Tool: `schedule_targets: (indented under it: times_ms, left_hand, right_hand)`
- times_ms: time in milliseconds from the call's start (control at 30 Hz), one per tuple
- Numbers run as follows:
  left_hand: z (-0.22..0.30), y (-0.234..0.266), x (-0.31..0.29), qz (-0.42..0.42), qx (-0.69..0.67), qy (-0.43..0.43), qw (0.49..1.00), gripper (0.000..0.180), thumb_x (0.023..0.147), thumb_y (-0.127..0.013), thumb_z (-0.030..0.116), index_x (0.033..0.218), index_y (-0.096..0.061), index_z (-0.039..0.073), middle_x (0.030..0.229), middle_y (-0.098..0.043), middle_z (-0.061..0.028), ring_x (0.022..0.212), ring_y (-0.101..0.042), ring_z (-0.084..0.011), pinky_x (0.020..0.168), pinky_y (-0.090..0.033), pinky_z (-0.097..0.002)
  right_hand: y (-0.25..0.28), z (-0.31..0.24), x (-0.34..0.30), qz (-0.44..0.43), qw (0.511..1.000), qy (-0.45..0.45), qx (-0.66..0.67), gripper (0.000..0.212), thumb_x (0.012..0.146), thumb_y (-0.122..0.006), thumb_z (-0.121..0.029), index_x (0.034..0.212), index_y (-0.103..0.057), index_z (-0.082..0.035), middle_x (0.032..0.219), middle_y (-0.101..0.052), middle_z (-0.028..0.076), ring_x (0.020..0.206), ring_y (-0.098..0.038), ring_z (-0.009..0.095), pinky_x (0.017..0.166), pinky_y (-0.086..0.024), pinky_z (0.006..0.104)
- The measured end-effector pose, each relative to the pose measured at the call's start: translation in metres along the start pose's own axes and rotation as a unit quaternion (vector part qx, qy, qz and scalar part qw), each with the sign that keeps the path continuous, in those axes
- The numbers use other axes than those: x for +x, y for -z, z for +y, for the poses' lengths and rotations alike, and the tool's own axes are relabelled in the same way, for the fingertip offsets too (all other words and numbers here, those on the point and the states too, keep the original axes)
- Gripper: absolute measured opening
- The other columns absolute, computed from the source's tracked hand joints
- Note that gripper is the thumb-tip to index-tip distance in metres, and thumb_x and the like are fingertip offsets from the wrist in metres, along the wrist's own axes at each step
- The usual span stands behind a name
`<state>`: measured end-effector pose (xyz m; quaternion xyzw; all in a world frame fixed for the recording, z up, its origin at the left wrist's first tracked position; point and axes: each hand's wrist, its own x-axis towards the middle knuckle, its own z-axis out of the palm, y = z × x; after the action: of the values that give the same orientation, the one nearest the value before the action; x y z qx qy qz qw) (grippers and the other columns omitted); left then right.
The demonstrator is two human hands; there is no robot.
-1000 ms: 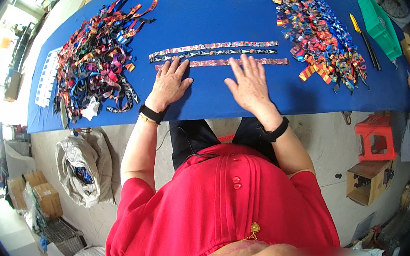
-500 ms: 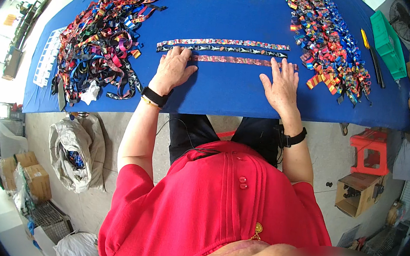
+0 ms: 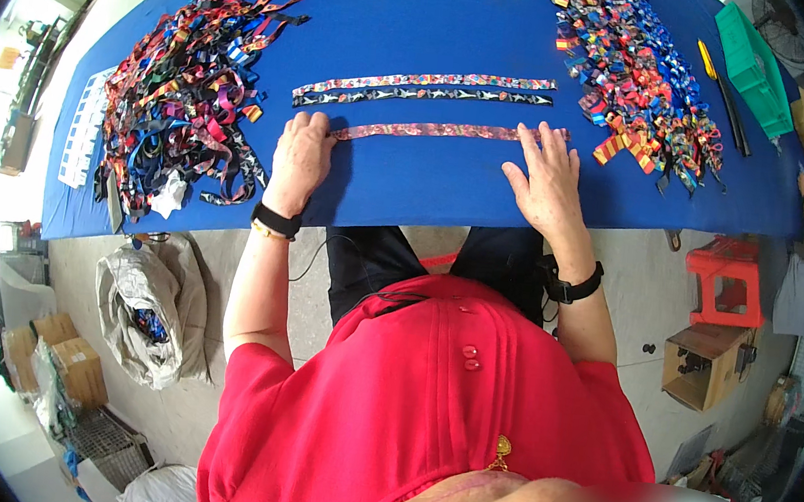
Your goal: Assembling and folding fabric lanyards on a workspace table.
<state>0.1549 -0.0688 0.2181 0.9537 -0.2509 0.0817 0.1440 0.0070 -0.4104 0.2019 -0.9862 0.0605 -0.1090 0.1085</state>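
A reddish patterned strap (image 3: 434, 131) lies stretched across the blue table cloth. At its left end, the curled fingers and thumb of my left hand (image 3: 299, 164) pinch the strap; the very tip is hidden under them. My right hand (image 3: 547, 180) rests flat with its fingers spread, the fingertips on the strap near its right end. Farther off, a white and red patterned strap (image 3: 429, 84) and a black strap with pale figures (image 3: 428, 100) lie side by side, roughly parallel, touched by neither hand.
A tangled heap of straps (image 3: 188, 91) covers the left side, beside a white grid sheet (image 3: 84, 129). Folded colourful straps (image 3: 644, 90) pile up on the right. Beyond them are a yellow-handled tool (image 3: 706, 60) and a green crate (image 3: 752, 72). A red stool (image 3: 727, 280) stands below.
The reddish strap has come nearer to me, apart from the other two. My left hand has moved left and nearer, its fingers now closed on the strap's end. The right hand stays about the same.
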Motion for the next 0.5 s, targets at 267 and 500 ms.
schedule_targets:
  times_ms: [267, 500]
  left_hand:
    - [-0.007, -0.005, -0.007, 0.039, -0.009, 0.019, 0.999, 0.017, 0.089, -0.07, 0.014, 0.092, -0.058, 0.002, 0.092, -0.058, -0.0205, 0.09, -0.056, -0.0413, 0.08, -0.046, -0.0492]
    - [-0.006, -0.003, -0.012, 0.041, -0.009, -0.003, 0.999, 0.014, 0.087, -0.068, 0.008, 0.088, -0.055, 0.001, 0.089, -0.058, -0.0201, 0.087, -0.056, -0.0409, 0.079, -0.045, -0.0494]
  right_hand:
    - [-0.004, 0.02, 0.004, 0.018, 0.999, -0.039, -0.022, 0.057, 0.097, -0.06, -0.035, 0.146, -0.048, -0.01, 0.151, -0.043, 0.023, 0.142, -0.037, 0.042, 0.114, -0.027, 0.0624]
    - [-0.003, 0.021, -0.002, 0.02, 0.999, -0.045, -0.002, 0.058, 0.098, -0.056, -0.04, 0.147, -0.048, -0.011, 0.154, -0.042, 0.021, 0.144, -0.036, 0.039, 0.117, -0.023, 0.0598]
